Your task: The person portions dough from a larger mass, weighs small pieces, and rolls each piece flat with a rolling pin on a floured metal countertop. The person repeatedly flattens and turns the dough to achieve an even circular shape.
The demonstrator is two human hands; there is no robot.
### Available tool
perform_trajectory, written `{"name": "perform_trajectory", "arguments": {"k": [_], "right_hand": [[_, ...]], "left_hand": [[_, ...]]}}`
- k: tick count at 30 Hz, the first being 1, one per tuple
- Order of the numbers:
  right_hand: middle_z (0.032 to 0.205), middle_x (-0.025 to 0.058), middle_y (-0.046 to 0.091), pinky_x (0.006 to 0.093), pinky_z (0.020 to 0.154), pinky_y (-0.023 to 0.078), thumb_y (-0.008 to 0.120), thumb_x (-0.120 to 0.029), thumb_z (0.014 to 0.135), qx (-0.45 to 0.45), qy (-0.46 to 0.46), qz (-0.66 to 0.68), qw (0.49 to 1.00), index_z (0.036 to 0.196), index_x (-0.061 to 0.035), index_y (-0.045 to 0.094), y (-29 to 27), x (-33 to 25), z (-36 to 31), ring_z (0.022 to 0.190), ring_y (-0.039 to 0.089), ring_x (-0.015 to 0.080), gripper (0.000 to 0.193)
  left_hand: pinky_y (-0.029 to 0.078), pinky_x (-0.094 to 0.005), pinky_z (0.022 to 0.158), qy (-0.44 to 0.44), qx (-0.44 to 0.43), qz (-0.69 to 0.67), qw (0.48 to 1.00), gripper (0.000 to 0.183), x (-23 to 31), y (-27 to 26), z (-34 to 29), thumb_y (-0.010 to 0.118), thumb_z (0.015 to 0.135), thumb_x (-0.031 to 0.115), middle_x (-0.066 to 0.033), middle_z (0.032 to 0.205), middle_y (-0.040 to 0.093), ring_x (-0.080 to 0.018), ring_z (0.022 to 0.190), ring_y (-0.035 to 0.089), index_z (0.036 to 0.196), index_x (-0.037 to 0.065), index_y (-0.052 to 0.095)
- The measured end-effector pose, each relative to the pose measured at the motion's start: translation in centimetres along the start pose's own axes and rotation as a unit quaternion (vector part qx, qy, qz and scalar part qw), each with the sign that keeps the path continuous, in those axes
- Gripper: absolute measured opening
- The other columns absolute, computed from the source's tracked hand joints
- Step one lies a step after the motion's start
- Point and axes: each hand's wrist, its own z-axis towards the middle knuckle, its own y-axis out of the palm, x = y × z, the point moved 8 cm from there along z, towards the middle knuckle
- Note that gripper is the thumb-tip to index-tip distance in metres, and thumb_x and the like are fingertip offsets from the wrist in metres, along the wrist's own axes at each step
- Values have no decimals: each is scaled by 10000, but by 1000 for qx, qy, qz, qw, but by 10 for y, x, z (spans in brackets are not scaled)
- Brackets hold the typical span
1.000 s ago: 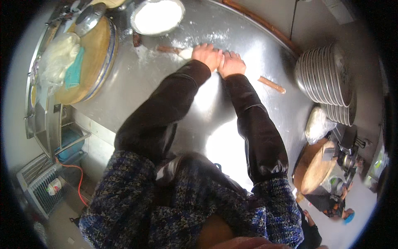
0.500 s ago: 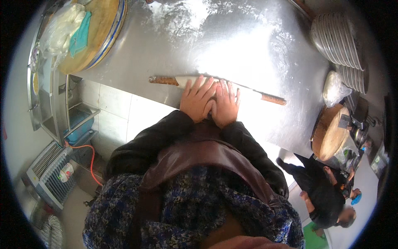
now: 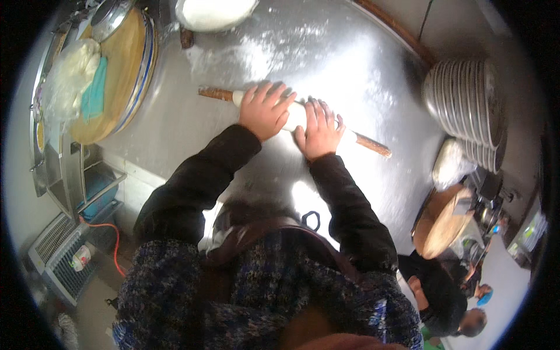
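Observation:
A wooden rolling pin (image 3: 373,145) lies slantwise on the steel table, its bare brown ends sticking out on both sides. White dough (image 3: 296,116) is wrapped around its middle. My left hand (image 3: 266,111) rests on the dough left of centre, palm down with fingers stretched out. Lower and to the right, my right hand (image 3: 321,129) presses flat on the dough, fingers slightly spread and thumb pointing left. A strip of dough shows between the two hands.
Flour is scattered over the steel table (image 3: 175,116). A white bowl (image 3: 216,13) stands at the far edge. Round wooden boards (image 3: 119,87) with a bagged pale mass and teal cloth are at left. Stacked metal plates (image 3: 461,102) and a chopping block (image 3: 443,224) stand right. People (image 3: 434,291) are at lower right.
My hands have pushed outward, away from my body, and moved apart along the dough; before, they touched each other. The view has shifted, bringing the white bowl into sight.

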Motion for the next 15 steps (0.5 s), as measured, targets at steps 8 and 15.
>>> {"name": "perform_trajectory", "arguments": {"k": [8, 15], "right_hand": [[991, 118, 703, 535, 835, 514, 492, -392, 1011, 198, -38, 1, 979, 1067, -114, 713, 3, 101, 175, 921, 676, 349, 359], [1060, 124, 704, 546, 865, 503, 561, -402, 946, 130, 5, -18, 991, 1138, -115, 725, 16, 47, 42, 965, 654, 362, 382]], "left_hand": [[487, -541, 930, -97, 89, 46, 990, 427, -95, 80, 162, 499, 1047, 404, -110, 1028, 732, -336, 984, 650, 974, 94, 784], [503, -468, 827, -84, 84, -3, 993, 252, -58, 26, 14, 608, 954, 289, -92, 910, 656, -320, 920, 624, 838, 106, 734]]}}
